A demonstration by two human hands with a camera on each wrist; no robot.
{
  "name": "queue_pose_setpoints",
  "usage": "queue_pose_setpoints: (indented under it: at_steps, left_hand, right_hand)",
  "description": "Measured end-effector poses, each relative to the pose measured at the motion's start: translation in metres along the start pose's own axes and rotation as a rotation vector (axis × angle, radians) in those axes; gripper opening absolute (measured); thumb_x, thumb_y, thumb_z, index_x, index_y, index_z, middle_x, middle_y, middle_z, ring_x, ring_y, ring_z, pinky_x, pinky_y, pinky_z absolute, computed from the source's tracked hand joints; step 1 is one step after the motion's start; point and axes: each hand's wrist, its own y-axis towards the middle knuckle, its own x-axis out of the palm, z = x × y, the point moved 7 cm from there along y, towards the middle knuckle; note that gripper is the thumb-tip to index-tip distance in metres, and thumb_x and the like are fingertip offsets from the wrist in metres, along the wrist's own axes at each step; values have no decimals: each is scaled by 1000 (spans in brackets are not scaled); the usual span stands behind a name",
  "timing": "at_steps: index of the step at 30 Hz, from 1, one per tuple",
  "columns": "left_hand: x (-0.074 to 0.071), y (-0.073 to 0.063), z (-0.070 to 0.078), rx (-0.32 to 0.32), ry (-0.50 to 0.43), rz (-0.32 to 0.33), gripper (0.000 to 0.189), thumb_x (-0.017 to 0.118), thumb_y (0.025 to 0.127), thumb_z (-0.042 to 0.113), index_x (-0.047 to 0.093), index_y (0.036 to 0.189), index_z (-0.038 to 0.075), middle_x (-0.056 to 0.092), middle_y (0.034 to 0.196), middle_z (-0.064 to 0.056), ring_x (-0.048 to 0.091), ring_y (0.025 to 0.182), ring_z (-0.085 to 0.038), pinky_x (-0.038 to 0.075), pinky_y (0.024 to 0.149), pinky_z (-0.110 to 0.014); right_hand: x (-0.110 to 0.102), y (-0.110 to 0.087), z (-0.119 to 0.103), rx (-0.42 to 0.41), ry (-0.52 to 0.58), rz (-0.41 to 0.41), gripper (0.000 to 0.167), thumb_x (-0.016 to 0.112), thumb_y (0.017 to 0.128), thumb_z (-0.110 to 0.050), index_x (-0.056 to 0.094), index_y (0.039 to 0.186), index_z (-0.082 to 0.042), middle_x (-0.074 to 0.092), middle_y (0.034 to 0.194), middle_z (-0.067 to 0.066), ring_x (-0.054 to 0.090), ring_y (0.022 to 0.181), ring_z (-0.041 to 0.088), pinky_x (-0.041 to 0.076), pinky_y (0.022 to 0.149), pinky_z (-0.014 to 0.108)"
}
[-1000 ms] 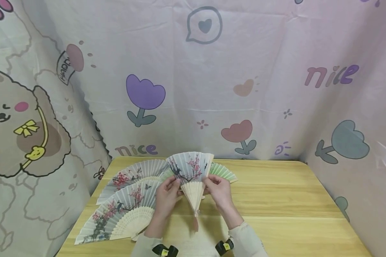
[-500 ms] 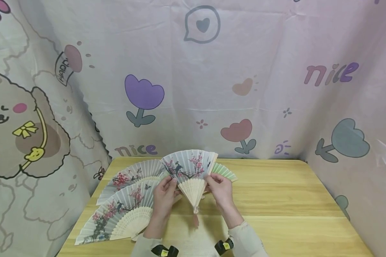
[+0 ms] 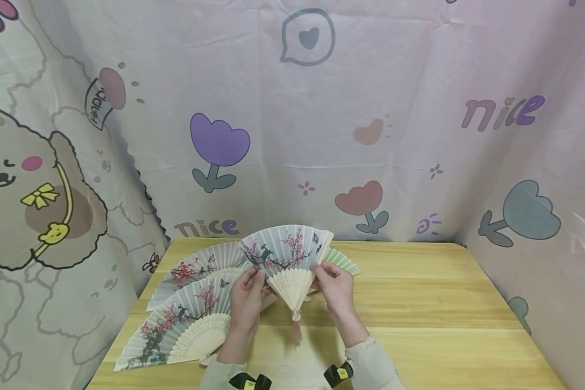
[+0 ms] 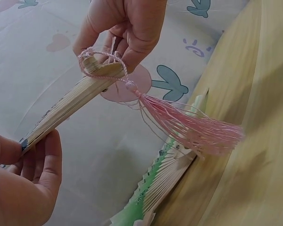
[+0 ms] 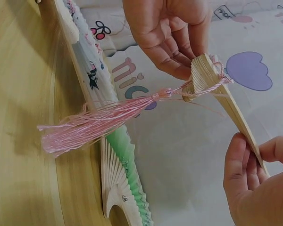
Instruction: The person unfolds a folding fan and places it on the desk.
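Between both hands a folding fan [image 3: 285, 254] is held up, partly spread, with pink blossoms on pale grey cloth and light ribs. My left hand [image 3: 246, 303] pinches its left edge between thumb and fingers. On the opposite edge, my right hand [image 3: 336, 287] grips the outer rib in the same way. From the pivot at the bottom dangles a pink tassel [image 4: 193, 125]. In the right wrist view the ribs [image 5: 231, 108] appear edge-on, with the right fingers [image 5: 236, 165] at the rib's end.
Two spread blossom fans, one nearer [image 3: 175, 325] and one farther [image 3: 200, 265], lie on the left of the wooden table [image 3: 419, 303]. A green fan [image 3: 340, 261] lies behind the held one. A patterned cloth [image 3: 292, 108] hangs behind the table.
The held fan has spread wider, its left edge moving left as the left hand shifted outward. My right hand has moved slightly to the right. The fans on the table have stayed put.
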Motion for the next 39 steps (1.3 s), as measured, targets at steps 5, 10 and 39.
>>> queue_pose_setpoints:
  at_steps: [5, 10, 39]
  left_hand:
    - [-1, 0, 1, 10, -2, 5, 30, 57, 109, 7, 55, 127, -16, 60, 97, -1, 64, 85, -7, 65, 74, -23]
    - [-3, 0, 2, 14, -18, 26, 32, 57, 108, 6, 55, 130, -17, 62, 99, -1, 65, 87, -7, 66, 74, -22]
    - [-7, -2, 3, 28, -91, 67, 33, 55, 109, 8, 52, 134, -13, 65, 101, 2, 68, 86, -6, 67, 77, -24]
  right_hand:
    - [0, -1, 0, 5, 10, 8, 27, 72, 96, -2, 67, 113, 18, 71, 73, -2, 67, 57, 8, 65, 60, 21]
    - [0, -1, -1, -1, 16, 14, 30, 71, 96, -3, 66, 117, 19, 71, 72, -2, 67, 60, 7, 66, 61, 20]
    - [-6, -1, -5, -7, 82, 28, 33, 69, 99, -4, 64, 121, 20, 74, 75, -1, 69, 67, 8, 67, 66, 21]
